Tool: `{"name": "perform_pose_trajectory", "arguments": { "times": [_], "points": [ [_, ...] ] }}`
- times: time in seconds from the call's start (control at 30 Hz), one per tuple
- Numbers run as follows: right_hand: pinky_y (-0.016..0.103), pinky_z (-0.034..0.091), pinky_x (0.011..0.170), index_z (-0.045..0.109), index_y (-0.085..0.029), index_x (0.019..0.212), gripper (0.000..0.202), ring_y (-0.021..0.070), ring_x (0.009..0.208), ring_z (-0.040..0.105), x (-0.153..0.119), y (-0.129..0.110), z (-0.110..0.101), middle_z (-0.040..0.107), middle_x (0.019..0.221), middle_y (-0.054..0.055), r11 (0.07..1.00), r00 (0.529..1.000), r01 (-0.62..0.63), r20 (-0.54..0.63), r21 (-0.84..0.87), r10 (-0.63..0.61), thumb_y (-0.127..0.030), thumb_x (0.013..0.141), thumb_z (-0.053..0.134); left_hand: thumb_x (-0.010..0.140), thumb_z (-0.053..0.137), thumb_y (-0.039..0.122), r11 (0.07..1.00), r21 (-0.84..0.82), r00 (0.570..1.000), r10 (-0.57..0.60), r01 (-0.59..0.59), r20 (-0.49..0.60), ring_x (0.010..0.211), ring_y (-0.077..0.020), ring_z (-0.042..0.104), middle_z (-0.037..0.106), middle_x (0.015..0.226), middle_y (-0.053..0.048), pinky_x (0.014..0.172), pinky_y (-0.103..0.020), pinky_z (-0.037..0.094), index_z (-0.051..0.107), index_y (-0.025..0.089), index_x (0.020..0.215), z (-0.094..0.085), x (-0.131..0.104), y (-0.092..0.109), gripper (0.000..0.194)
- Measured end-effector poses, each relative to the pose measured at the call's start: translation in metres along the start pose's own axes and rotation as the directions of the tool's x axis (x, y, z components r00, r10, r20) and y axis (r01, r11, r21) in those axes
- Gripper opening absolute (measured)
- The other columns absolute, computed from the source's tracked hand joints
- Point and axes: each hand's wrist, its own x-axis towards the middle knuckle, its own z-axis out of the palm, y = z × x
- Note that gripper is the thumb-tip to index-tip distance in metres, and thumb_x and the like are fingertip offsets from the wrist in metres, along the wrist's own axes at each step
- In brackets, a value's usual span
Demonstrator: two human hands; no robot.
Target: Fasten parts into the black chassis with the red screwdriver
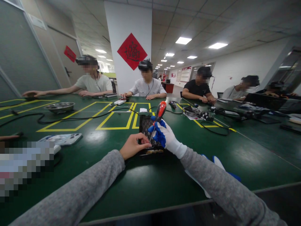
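My right hand (168,136), in a white glove with blue-coated fingers, grips a screwdriver (161,110) with a red and black handle. The screwdriver leans with its handle up, and its thin shaft points down to the left. Bare and pinched, my left hand (135,145) sits close to the shaft's lower end; what its fingertips hold, if anything, is too small to make out. Beneath both hands lies a black open case-like object (144,124) with a patterned inner surface and a brownish strip along its near edge. My hands partly cover it.
A second blue and white glove (219,164) lies under my right forearm. To the left are a phone (67,139) and a metal bowl (60,107); another bowl (191,110) stands right. Black cables cross the green table (105,194). Several people sit around it.
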Motion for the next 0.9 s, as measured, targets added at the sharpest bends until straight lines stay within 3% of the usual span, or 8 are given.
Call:
{"name": "perform_pose_trajectory", "arguments": {
  "times": [0.23,0.47,0.73,0.9],
  "points": [
    [0.018,0.041,0.040,0.050,-0.020,0.112,0.041,0.0069,0.042,0.051,0.0008,-0.0020,0.0005,0.064,0.067,0.000,0.995,0.995,-0.101,0.012,0.005,0.101,-0.041,0.077,0.056,0.075,0.058,0.038,1.000,-0.027,0.996,0.005,-0.003,0.090,0.062,-0.0112,0.051,0.058,0.065,-0.001,0.062,-0.024,0.041,0.064,0.013,0.072,-0.0031,-0.0018,0.0027,0.026],
    [0.019,0.044,0.044,0.050,-0.023,0.111,0.040,0.0075,0.046,0.053,-0.0005,0.0005,0.0010,0.064,0.071,0.000,0.999,0.999,-0.042,0.027,-0.017,0.042,-0.039,0.076,0.058,0.070,0.064,0.038,0.993,-0.114,0.997,-0.029,0.038,0.076,0.061,-0.0113,0.051,0.058,0.066,-0.001,0.060,-0.024,0.042,0.064,0.012,0.079,-0.0012,0.0023,-0.0001,0.028],
    [0.019,0.043,0.041,0.050,-0.021,0.112,0.041,0.0073,0.043,0.052,-0.0002,-0.0004,-0.0006,0.064,0.069,0.000,0.997,0.997,-0.078,0.017,-0.023,0.078,-0.044,0.078,0.053,0.080,0.054,0.036,0.973,-0.224,0.973,0.003,0.050,0.230,0.078,-0.0169,0.059,0.066,0.080,-0.006,0.076,-0.030,0.044,0.067,0.012,0.085,-0.0085,0.0024,-0.0012,0.028],
    [0.018,0.042,0.042,0.051,-0.021,0.112,0.039,0.0064,0.044,0.051,-0.0010,0.0005,0.0002,0.062,0.069,0.000,0.999,0.999,-0.046,0.027,-0.026,0.047,-0.041,0.079,0.054,0.075,0.059,0.036,0.966,-0.248,0.990,-0.041,0.074,0.137,0.070,-0.0133,0.056,0.062,0.074,-0.003,0.069,-0.027,0.044,0.061,0.012,0.087,-0.0051,0.0042,-0.0007,0.026]
  ]
}}
